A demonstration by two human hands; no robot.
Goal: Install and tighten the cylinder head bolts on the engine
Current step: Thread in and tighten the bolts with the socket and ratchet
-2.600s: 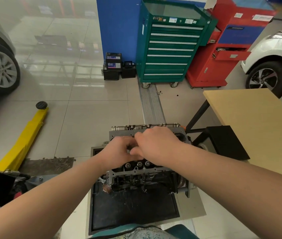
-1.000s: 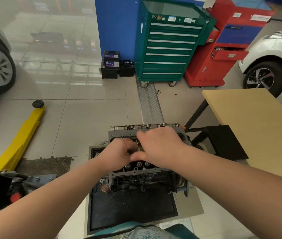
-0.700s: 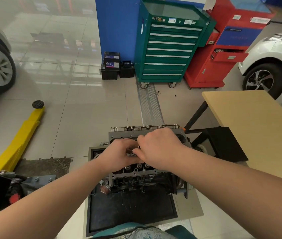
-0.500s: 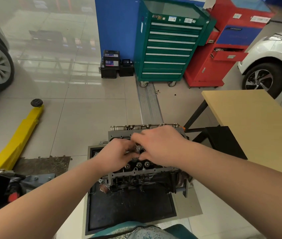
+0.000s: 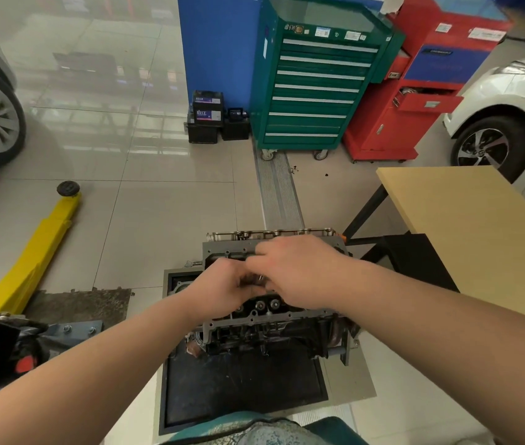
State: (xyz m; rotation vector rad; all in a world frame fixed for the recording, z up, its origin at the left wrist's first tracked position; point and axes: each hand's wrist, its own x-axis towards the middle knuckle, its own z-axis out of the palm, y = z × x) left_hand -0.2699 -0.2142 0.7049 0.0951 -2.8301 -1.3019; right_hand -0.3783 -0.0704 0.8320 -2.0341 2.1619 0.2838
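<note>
engine [image 5: 274, 319]: on black tray [image 5: 242, 387] | left hand [image 5: 219, 292], right hand [image 5: 303, 274]: meet over engine top, fingers curled round a small metal part, likely bolt [image 5: 260, 278] | green tool cabinet [image 5: 315, 88]: beyond engine

The fingers [image 5: 256, 277] of both hands meet over the middle of the engine [image 5: 274, 319], which sits on a tray [image 5: 242, 383] on the floor. Left of the fingers lies a lift arm [image 5: 35, 255] on the floor; right of them stands a counter [image 5: 466, 232]. Beyond the fingers, well apart, a tool cabinet [image 5: 315, 88] stands with batteries [image 5: 206, 117] to its left and a cart [image 5: 415, 101] to its right.
</note>
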